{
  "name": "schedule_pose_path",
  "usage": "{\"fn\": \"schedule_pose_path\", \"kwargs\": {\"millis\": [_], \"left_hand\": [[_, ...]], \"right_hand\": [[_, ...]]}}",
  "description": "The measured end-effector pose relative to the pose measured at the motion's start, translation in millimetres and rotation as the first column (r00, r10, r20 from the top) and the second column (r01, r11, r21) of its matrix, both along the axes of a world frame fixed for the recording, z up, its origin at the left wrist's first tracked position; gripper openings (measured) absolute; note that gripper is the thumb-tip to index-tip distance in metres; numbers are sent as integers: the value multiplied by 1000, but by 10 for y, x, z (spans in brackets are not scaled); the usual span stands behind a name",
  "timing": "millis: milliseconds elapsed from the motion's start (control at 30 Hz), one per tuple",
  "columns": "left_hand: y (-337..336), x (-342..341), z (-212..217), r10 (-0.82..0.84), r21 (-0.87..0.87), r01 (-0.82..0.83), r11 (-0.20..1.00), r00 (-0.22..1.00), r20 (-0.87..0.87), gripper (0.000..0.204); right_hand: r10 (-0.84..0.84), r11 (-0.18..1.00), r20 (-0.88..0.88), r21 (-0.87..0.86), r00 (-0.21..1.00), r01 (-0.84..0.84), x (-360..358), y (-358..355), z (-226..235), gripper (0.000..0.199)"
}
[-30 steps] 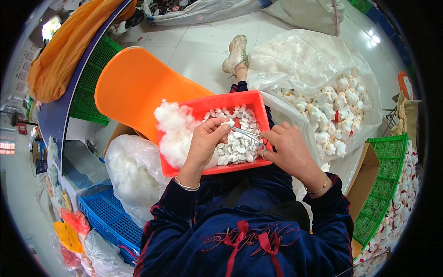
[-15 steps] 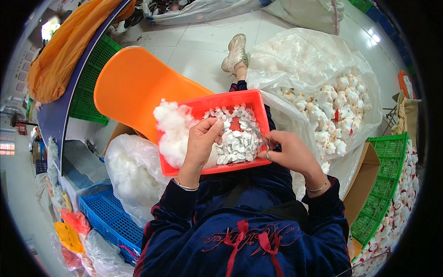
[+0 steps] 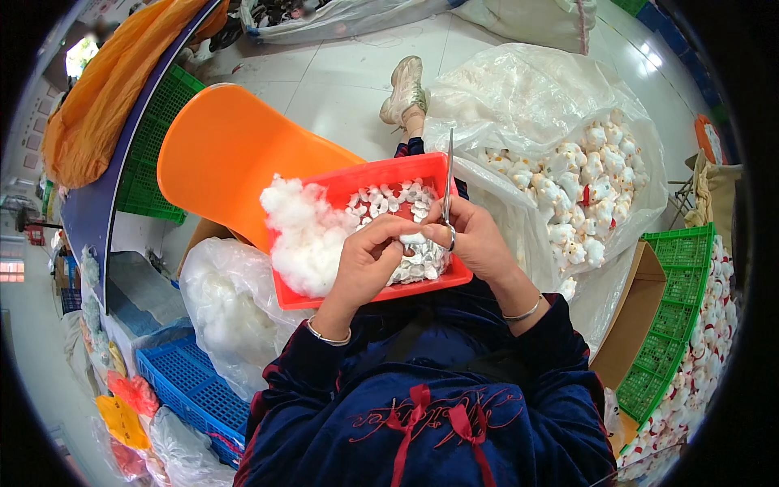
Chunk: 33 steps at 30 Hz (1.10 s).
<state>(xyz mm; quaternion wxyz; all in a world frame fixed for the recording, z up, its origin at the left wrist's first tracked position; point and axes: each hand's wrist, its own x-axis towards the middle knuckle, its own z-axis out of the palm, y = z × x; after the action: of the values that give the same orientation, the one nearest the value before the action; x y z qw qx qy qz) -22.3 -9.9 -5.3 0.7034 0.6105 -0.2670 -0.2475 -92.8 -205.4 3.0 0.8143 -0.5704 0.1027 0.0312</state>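
Observation:
A red plastic tray [image 3: 442, 286] rests on my lap, with fluffy white stuffing [image 3: 304, 235] on its left side and many small white fabric pieces [image 3: 391, 197] on its right. Above the tray my two hands meet fingertip to fingertip. My left hand [image 3: 367, 258] pinches a small white piece [image 3: 412, 239], partly hidden by the fingers. In my right hand [image 3: 479, 238] is a slim metal ring-handled tool [image 3: 449, 174], its pointed end away from me; scissors or forceps, I cannot tell. The right thumb and forefinger also reach the white piece.
An orange chair [image 3: 235, 154] stands beyond the tray at left. A clear bag of stuffing [image 3: 227, 304] and a blue crate [image 3: 195, 377] are at my left. To the right lie a large plastic bag [image 3: 527, 89] of small white stuffed toys [image 3: 580, 187] and a green crate [image 3: 669, 325].
My right hand has moved left to meet my left hand and has turned the metal tool so it points away from me. My left hand has lowered slightly and shifted right.

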Motion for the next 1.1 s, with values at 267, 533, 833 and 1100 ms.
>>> {"fn": "schedule_pose_path", "kwargs": {"millis": [267, 533, 833, 1100], "left_hand": [[-59, -24, 6, 52, 64, -48, 997, 997, -57, 29], [-101, 46, 64, 49, 184, -1, 983, 965, -259, 11], [36, 631, -141, 52, 589, -226, 776, 953, 298, 29], [-280, 461, -538, -461, 790, 88, 607, 849, 259, 31]], "right_hand": [[8, 1000, 34, -9, 999, -8, -50, -4, -88, 17], [0, 996, 53, -89, 999, 5, -56, -73, -91, 17], [-163, 986, -25, -24, 986, 162, -221, -613, -54, 20], [-131, 991, -7, -37, 991, 130, -253, -643, -181, 21]]}}
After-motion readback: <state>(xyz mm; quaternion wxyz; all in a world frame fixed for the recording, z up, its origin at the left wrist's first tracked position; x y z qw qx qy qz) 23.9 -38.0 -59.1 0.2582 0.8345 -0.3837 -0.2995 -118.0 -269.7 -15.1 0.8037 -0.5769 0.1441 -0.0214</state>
